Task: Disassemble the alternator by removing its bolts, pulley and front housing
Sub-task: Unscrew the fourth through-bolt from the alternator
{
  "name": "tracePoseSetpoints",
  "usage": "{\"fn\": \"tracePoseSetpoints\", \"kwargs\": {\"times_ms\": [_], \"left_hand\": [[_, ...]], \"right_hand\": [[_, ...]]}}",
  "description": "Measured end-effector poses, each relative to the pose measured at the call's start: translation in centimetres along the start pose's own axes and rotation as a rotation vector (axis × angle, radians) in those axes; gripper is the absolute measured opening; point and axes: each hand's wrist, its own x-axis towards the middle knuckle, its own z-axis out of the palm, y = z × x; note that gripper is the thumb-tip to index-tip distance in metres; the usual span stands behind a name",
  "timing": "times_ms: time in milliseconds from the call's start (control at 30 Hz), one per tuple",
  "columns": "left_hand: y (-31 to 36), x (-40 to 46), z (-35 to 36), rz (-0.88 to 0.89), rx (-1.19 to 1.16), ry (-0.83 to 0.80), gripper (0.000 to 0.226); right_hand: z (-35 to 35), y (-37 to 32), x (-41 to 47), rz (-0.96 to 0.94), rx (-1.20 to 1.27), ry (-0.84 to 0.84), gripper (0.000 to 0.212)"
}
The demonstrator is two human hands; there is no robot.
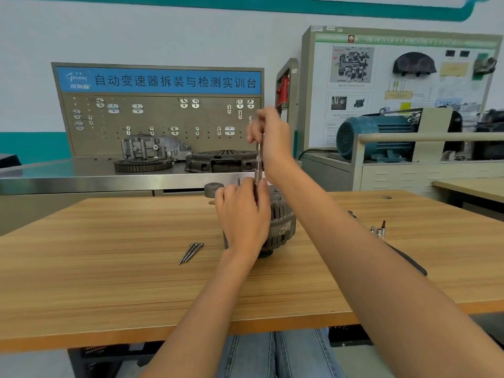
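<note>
The alternator (282,222) stands upright on the wooden counter (109,268), partly hidden behind the left hand (242,214). That hand curls round its top and the foot of a long driver (258,159), which rises straight up into the pinching fingers of the right hand (268,135).

To my eye a through-bolt is being run out. It would go best with the driver kept dead upright on the bolt head, the left hand steadying the body so it cannot twist, and light spins from above — any lean risks slipping off.

By count: three long bolts (191,252) lie together on the counter just left of the alternator, one pulley (213,189) sits behind it, and roughly three small sockets (377,231) stand off to the right — blurred, so that count is loose.
</note>
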Motion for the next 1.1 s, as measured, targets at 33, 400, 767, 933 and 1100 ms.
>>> {"fn": "tracePoseSetpoints", "kwargs": {"times_ms": [33,400,767,933,1100], "left_hand": [[0.0,0.0,0.0,0.008,0.014,-0.005,0.032],[-0.2,0.0,-0.2,0.033,0.073,0.017,0.025],[-0.2,-0.1,0.0,0.008,-0.029,0.001,0.027],[-0.6,0.0,0.0,-0.004,-0.039,0.045,0.019],[-0.4,0.1,-0.1,0.027,0.024,0.016,0.030]], "right_hand": [[-0.5,-0.1,0.3,0.072,0.154,-0.051,0.056],[0.5,3.1,-2.2,-0.491,-1.373,0.347,0.018],[-0.9,-0.2,0.9,0.137,0.305,-0.125,0.060],[0.9,1.3,-1.0,-0.204,-0.352,0.045,0.034],[0.8,3.3,-2.0,-0.521,-1.403,0.301,0.021]]}}
